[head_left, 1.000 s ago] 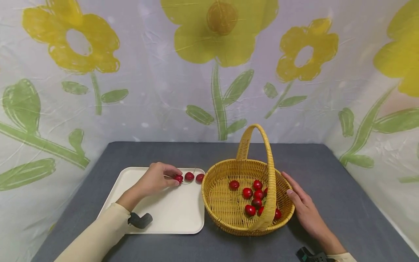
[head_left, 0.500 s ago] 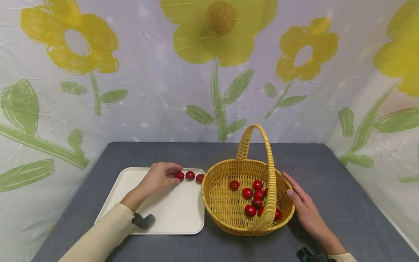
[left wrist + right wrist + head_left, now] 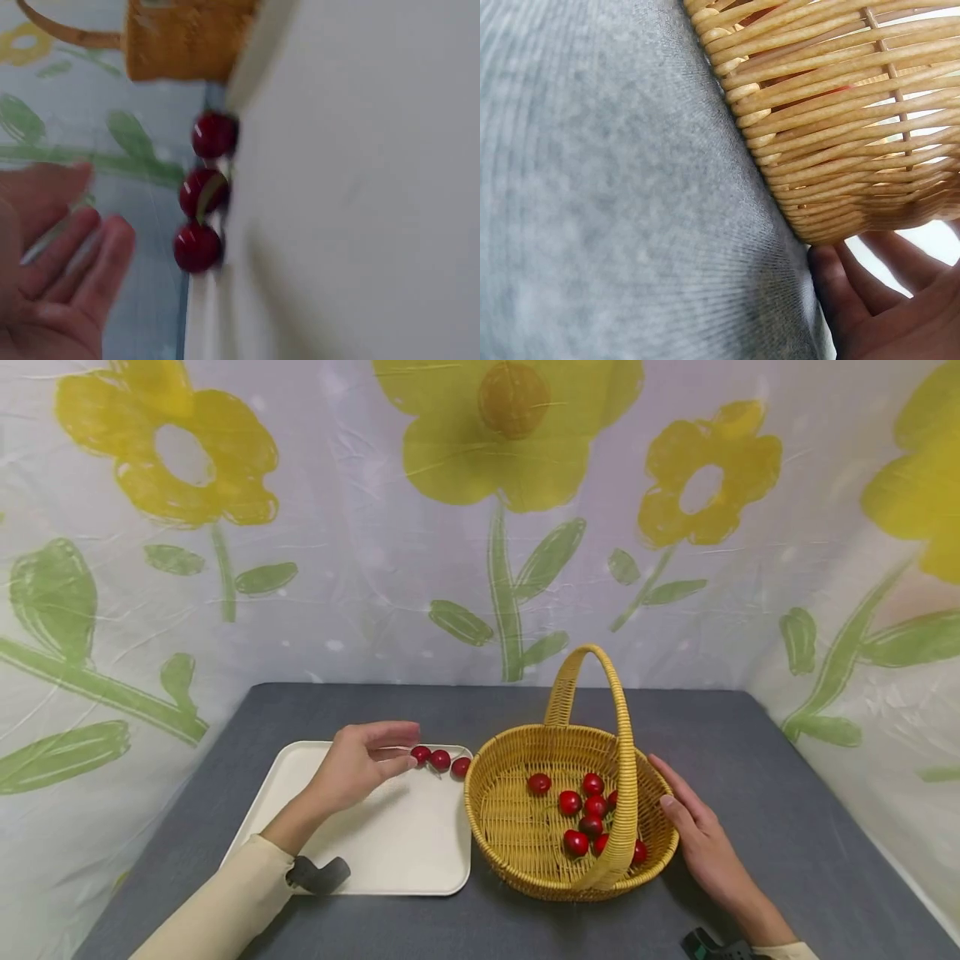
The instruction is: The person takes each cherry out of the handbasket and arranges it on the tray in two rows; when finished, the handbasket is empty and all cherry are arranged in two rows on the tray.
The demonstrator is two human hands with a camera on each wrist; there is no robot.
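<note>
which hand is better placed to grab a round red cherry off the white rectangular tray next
Probably the left hand: it is open, holding nothing, beside the three red cherries on the tray. The right hand is farther off, touching the right side of the yellow woven basket.

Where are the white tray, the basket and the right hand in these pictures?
White tray point(image 3: 397, 839), head view: its bare inner floor.
Basket point(image 3: 840, 142), right wrist view: its woven outer wall.
Right hand point(image 3: 703, 842), head view: middle of the hand.

A few cherries point(image 3: 640, 852) partly hidden behind the basket handle point(image 3: 626, 764), left sleeve point(image 3: 219, 900) cut off
</note>
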